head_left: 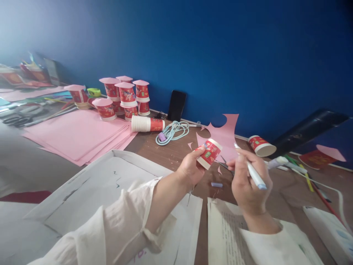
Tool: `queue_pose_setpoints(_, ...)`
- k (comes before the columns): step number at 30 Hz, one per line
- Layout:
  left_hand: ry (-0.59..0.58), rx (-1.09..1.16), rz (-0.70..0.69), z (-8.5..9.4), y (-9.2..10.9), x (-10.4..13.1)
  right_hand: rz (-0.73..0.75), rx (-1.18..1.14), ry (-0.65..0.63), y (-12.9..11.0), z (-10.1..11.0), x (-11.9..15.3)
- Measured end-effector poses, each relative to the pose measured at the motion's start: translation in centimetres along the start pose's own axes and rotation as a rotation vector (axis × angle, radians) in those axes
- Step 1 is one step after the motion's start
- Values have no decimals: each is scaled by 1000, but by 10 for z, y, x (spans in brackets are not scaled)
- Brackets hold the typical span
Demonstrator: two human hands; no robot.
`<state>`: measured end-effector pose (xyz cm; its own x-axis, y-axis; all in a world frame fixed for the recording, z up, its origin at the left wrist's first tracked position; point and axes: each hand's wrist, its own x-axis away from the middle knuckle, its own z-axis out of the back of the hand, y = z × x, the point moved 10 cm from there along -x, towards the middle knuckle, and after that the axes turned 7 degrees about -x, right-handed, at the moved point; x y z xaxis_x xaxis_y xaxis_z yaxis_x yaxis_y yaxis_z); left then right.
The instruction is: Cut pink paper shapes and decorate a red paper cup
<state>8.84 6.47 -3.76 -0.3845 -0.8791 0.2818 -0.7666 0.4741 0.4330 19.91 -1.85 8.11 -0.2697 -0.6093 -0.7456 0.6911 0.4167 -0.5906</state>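
Observation:
My left hand (193, 167) is wrapped round a red paper cup (210, 152) with printed pictures, held tilted above the brown desk. In my right hand (249, 180) is a white marker (253, 171) with a light-blue end, gripped like a pen, its tip pointing toward the cup but apart from it. Below the two hands a pale marker cap (216, 184) lies on the desk. Behind them is a sheet of pink paper (224, 129) with curved pieces cut out, and small pink scraps lie around it. Scissors, partly hidden, lie beside my right hand.
At the back left stand several red cups (127, 96) with pink paper tops, some stacked. Pink sheets (77, 134), nested cups (140, 124), a coiled cable (175, 132) and a phone (177, 105) lie nearby. Another cup (260, 145) lies on its side at right. Printed pages (223, 221) lie in front.

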Motion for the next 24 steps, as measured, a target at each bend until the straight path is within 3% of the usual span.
queue_pose_setpoints(5, -46, -7, 62, -3, -4, 1, -375, -248, 99, 53, 1, 4)
queue_pose_setpoints(8, -80, 34, 49, -5, -3, 0, -627, -544, 51, 84, -23, 18)
queue_pose_setpoints(11, -148, 54, 60, -12, -4, 1, -776, -780, -70, 91, -52, 29)
queue_pose_setpoints(14, -150, 58, 85, -14, -6, 3, -825, -907, -188, 81, -70, 34)
queue_pose_setpoints(18, -116, 67, 137, -13, -10, 7, -795, -1004, -301, 62, -78, 34)
queue_pose_setpoints(21, -114, 66, 170, -14, -13, 9, -793, -1044, -316, 60, -79, 35)
queue_pose_setpoints(24, -193, 65, 130, -24, -11, 13, -805, -1044, -285, 64, -78, 34)
